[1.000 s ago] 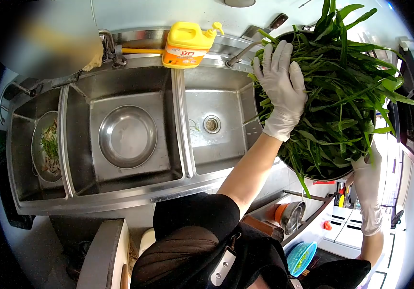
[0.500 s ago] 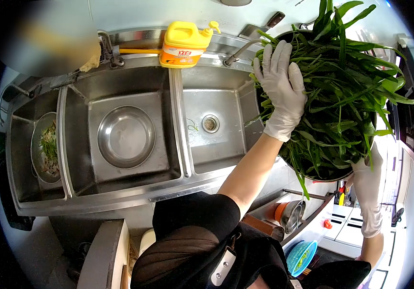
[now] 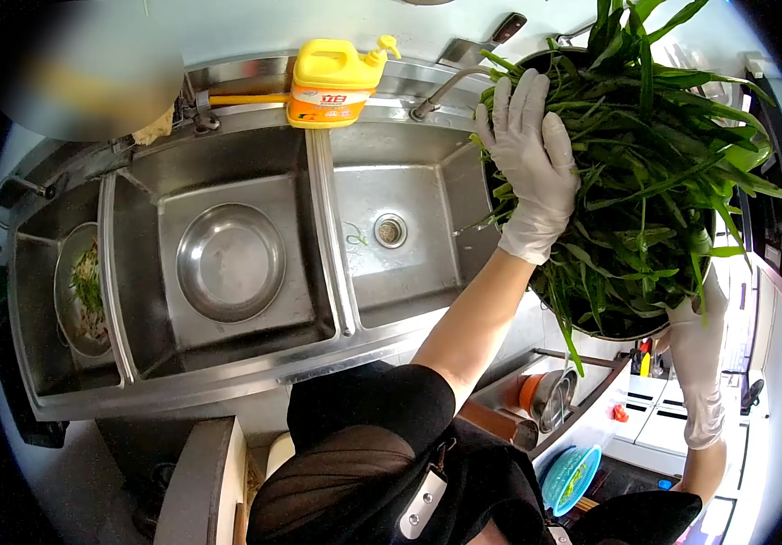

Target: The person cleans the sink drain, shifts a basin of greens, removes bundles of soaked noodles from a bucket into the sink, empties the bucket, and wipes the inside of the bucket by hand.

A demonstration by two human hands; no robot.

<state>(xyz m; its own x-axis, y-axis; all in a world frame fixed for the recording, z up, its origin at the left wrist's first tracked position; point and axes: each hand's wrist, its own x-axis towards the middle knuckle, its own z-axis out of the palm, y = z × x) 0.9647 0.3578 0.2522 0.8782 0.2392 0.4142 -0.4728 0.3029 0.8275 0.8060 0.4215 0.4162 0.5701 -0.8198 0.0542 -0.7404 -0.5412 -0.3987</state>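
Note:
A dark round basin [image 3: 627, 331] heaped with long leafy greens [image 3: 645, 191] is tilted at the right end of the sink. My left hand [image 3: 534, 168], in a white glove, lies flat across the greens near the basin's left side, fingers stretched out. At the lower right edge of the basin is my right hand [image 3: 698, 318], also gloved. It grips the rim there, with its fingertips partly hidden by basin and leaves. A thin trickle of water shows beside the basin's left edge, over the right sink compartment [image 3: 386, 282].
A round metal bowl [image 3: 231, 262] rests in the middle compartment; the left one holds a dish of vegetable scraps [image 3: 87, 286]. Along the back ledge stand a yellow detergent jug [image 3: 329, 86] and a faucet [image 3: 441, 98]. A cleaver [image 3: 482, 41] lies behind, a blue basket [image 3: 571, 481] below.
The view has shifted slightly, so the sink and jug sit a little further left. Both hands keep their places on the greens and the basin.

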